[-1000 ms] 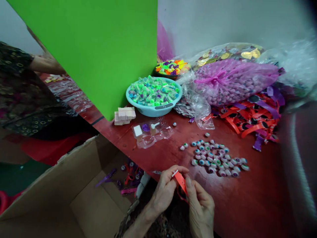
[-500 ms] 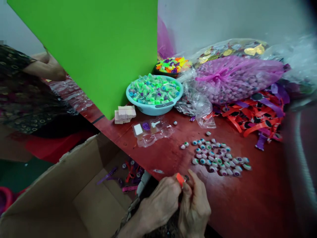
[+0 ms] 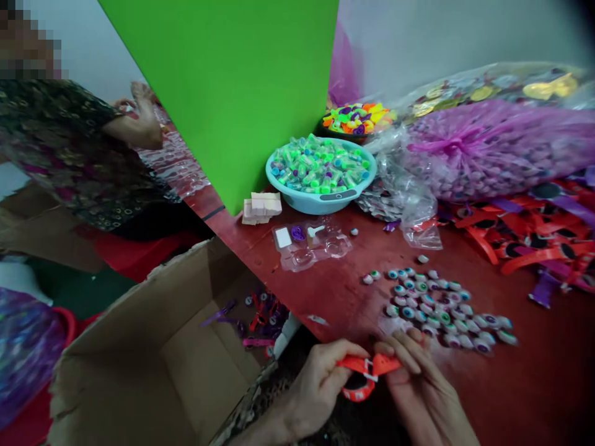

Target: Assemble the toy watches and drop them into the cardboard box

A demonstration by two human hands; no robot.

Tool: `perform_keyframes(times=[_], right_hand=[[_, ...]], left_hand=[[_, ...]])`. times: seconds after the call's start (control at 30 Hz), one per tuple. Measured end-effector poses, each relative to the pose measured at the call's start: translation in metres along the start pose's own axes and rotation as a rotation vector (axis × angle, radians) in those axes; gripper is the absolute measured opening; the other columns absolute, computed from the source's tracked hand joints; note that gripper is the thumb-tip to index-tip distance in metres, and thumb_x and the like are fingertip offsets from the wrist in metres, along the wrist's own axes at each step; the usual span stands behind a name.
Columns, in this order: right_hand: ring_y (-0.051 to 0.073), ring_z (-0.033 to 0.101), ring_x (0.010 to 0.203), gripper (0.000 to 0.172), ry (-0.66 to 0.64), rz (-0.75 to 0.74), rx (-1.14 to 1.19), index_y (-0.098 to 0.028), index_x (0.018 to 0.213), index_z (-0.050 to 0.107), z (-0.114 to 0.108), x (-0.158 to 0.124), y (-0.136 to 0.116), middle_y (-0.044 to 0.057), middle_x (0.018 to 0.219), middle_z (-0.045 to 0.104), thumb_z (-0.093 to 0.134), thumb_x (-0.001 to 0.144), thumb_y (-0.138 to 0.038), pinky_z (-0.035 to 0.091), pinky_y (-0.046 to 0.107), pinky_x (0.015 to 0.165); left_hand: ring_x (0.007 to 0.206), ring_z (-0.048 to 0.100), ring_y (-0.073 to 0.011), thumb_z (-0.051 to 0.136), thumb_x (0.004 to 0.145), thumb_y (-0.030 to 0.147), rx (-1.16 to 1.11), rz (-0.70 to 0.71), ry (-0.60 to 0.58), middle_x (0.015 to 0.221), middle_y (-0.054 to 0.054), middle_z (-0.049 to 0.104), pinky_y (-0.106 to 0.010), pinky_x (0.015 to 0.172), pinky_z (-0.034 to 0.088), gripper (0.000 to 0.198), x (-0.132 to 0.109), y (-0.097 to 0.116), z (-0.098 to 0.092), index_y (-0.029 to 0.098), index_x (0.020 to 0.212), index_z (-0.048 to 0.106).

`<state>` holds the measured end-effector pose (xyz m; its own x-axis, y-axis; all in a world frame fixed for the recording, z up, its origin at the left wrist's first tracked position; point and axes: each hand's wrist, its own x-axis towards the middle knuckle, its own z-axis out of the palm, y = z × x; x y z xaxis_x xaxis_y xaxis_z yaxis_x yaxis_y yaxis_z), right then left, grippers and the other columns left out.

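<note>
Tabletop: a red table (image 3: 534, 378) is carrying a loose pile of plastic eyeballs (image 3: 432, 306) and a heap of orange straps (image 3: 525, 238).
Left hand (image 3: 316, 390): is gripping an orange strap (image 3: 367, 368) closed around it.
Right hand (image 3: 418, 393): is opening flat, its fingers (image 3: 400, 350) supporting the strap's free end.
Cardboard box (image 3: 153, 378): is holding a few straps (image 3: 263, 322), while many eyeballs are remaining on the table.

Dim, even indoor light, faint glare on the red tabletop (image 3: 511, 384), blurred, bent frame edges

Pale wall (image 3: 455, 31) above red tabletop (image 3: 520, 378)
</note>
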<state>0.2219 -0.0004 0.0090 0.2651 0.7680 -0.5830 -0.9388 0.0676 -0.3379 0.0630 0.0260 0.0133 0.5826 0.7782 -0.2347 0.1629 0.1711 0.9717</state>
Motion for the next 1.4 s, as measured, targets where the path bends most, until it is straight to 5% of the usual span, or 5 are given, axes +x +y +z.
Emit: perform_keyframes(times=[0.2, 0.4, 0.87, 1.2, 1.4], right_hand=[[0.002, 0.038, 0.045, 0.032, -0.079, 0.066, 0.264, -0.018, 0.076, 0.044, 0.029, -0.005, 0.009, -0.011, 0.059, 0.036, 0.059, 0.064, 0.008, 0.042, 0.013, 0.045], [0.002, 0.037, 0.046, 0.025, -0.117, 0.078, 0.288, -0.018, 0.080, 0.044, 0.028, -0.004, 0.012, -0.011, 0.061, 0.033, 0.058, 0.072, 0.001, 0.040, 0.013, 0.047], [0.006, 0.026, 0.047, 0.018, -0.362, -0.025, 0.058, -0.018, 0.071, 0.049, 0.033, -0.013, 0.004, -0.008, 0.056, 0.026, 0.052, 0.088, -0.017, 0.039, 0.017, 0.049], [0.011, 0.043, 0.053, 0.023, -0.648, -0.355, -0.437, -0.021, 0.070, 0.057, 0.028, -0.009, 0.016, -0.003, 0.053, 0.044, 0.053, 0.090, -0.033, 0.041, 0.023, 0.056], [0.016, 0.061, 0.081, 0.015, -0.230, -0.680, -0.659, -0.022, 0.088, 0.066, 0.012, 0.013, -0.030, 0.003, 0.085, 0.067, 0.067, 0.080, -0.034, 0.049, 0.028, 0.075]], left_hand=[[0.075, 0.063, -0.0192, 0.061, 0.079, 0.048, -0.672, -0.125, -0.062, 0.088, -0.009, 0.065, -0.028, 0.066, 0.047, 0.045, 0.001, -0.014, -0.001, 0.012, 0.105, 0.065], [0.056, 0.053, -0.0087, 0.074, 0.069, 0.041, -0.631, -0.230, -0.204, 0.069, -0.002, 0.059, -0.019, 0.056, 0.039, 0.036, 0.011, -0.010, 0.012, 0.010, 0.083, 0.063], [0.048, 0.046, -0.0105, 0.065, 0.067, 0.044, -0.591, -0.252, -0.042, 0.055, 0.000, 0.053, -0.022, 0.048, 0.036, 0.032, 0.016, -0.011, 0.025, 0.013, 0.068, 0.059], [0.064, 0.033, -0.0124, 0.060, 0.073, 0.061, -0.345, -0.056, -0.030, 0.064, 0.002, 0.036, -0.023, 0.060, 0.031, 0.048, 0.038, -0.002, 0.017, 0.017, 0.062, 0.047], [0.057, 0.041, -0.0111, 0.060, 0.074, 0.058, -0.339, -0.118, -0.007, 0.061, 0.002, 0.047, -0.022, 0.055, 0.031, 0.044, 0.051, 0.000, 0.018, 0.016, 0.067, 0.053]])
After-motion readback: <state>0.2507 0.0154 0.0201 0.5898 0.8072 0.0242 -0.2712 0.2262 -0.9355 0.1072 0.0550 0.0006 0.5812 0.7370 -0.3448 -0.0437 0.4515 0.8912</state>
